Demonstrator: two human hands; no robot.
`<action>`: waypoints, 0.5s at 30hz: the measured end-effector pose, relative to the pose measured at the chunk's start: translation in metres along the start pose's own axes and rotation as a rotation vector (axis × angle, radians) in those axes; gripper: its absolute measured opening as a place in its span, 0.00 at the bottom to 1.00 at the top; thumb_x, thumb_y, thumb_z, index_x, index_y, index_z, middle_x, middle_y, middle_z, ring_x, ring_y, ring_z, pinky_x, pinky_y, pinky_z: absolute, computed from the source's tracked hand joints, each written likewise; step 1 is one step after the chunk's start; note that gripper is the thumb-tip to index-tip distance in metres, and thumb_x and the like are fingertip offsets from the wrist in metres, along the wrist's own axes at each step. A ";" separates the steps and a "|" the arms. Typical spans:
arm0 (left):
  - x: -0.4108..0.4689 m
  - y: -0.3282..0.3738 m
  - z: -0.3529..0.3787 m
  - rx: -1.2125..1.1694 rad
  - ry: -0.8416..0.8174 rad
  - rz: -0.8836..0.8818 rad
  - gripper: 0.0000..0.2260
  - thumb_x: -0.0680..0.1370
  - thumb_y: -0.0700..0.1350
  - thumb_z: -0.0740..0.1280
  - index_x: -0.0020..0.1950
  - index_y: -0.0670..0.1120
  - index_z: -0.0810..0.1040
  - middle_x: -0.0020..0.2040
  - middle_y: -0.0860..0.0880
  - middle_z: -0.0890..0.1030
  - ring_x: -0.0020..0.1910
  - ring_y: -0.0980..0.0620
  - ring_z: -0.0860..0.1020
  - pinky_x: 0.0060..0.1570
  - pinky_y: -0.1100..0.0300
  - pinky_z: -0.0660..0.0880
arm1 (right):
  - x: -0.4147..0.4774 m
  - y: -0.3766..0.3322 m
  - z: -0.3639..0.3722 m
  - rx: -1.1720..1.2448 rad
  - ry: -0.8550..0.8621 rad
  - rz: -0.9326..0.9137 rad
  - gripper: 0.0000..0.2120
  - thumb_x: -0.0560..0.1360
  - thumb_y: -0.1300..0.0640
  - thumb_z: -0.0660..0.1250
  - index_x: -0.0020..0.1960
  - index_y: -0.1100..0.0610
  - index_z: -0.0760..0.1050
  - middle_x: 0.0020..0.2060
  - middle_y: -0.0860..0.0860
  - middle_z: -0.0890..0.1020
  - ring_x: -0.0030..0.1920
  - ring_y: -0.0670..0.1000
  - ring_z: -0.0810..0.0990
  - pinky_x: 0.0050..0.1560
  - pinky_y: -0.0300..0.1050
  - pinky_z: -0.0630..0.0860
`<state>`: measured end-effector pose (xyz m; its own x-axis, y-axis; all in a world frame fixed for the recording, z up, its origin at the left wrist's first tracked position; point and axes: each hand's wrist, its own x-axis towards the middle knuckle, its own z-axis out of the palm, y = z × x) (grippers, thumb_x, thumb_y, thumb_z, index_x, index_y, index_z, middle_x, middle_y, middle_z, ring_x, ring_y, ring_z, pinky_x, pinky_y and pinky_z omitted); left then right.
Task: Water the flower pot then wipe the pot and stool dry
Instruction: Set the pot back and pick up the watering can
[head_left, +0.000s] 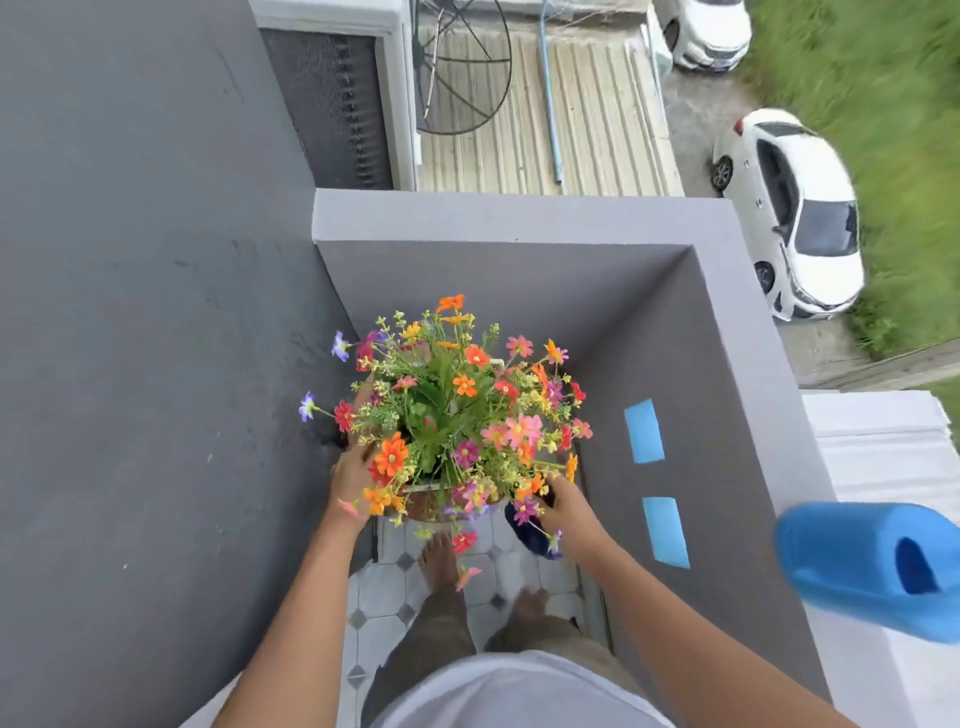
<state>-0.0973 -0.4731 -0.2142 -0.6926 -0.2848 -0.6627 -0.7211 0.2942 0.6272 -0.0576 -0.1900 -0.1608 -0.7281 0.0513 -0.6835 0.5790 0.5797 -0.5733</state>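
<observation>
A flower pot full of orange, pink, red and purple flowers sits in the balcony corner, and the blooms hide most of it. My left hand grips the pot's left side. My right hand is against its right side, under the flowers. A dark blue cloth-like thing lies just below my right hand; I cannot tell whether the fingers hold it. The stool is hidden beneath the pot and flowers. A blue watering can stands on the ledge at the right.
Grey parapet walls close in the corner at the back and right, with two blue tape patches on the right wall. My bare feet stand on the white tiled floor. Far below are a roof and white cars.
</observation>
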 end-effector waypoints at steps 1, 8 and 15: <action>-0.003 0.009 0.001 -0.093 -0.007 0.057 0.17 0.81 0.44 0.58 0.61 0.32 0.75 0.55 0.24 0.76 0.45 0.32 0.78 0.45 0.37 0.74 | -0.003 0.000 -0.004 0.034 0.031 0.005 0.12 0.81 0.69 0.60 0.45 0.55 0.69 0.36 0.49 0.75 0.39 0.50 0.76 0.31 0.32 0.68; -0.100 0.036 -0.002 -0.154 0.477 0.118 0.12 0.79 0.49 0.61 0.52 0.41 0.78 0.38 0.49 0.77 0.44 0.45 0.74 0.49 0.51 0.70 | -0.037 0.017 -0.045 0.182 0.247 -0.162 0.16 0.81 0.64 0.63 0.67 0.52 0.73 0.56 0.49 0.81 0.57 0.51 0.77 0.56 0.43 0.70; -0.219 0.096 0.039 -0.174 0.601 0.595 0.10 0.76 0.47 0.64 0.55 0.46 0.72 0.42 0.45 0.77 0.44 0.46 0.75 0.45 0.56 0.68 | -0.129 0.029 -0.119 0.322 0.487 -0.424 0.14 0.79 0.59 0.66 0.63 0.48 0.75 0.53 0.42 0.81 0.53 0.33 0.77 0.52 0.26 0.70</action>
<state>-0.0144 -0.3472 -0.0249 -0.8118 -0.5765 0.0936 -0.1940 0.4173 0.8878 0.0092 -0.0831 -0.0355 -0.9517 0.2752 -0.1361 0.2346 0.3658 -0.9007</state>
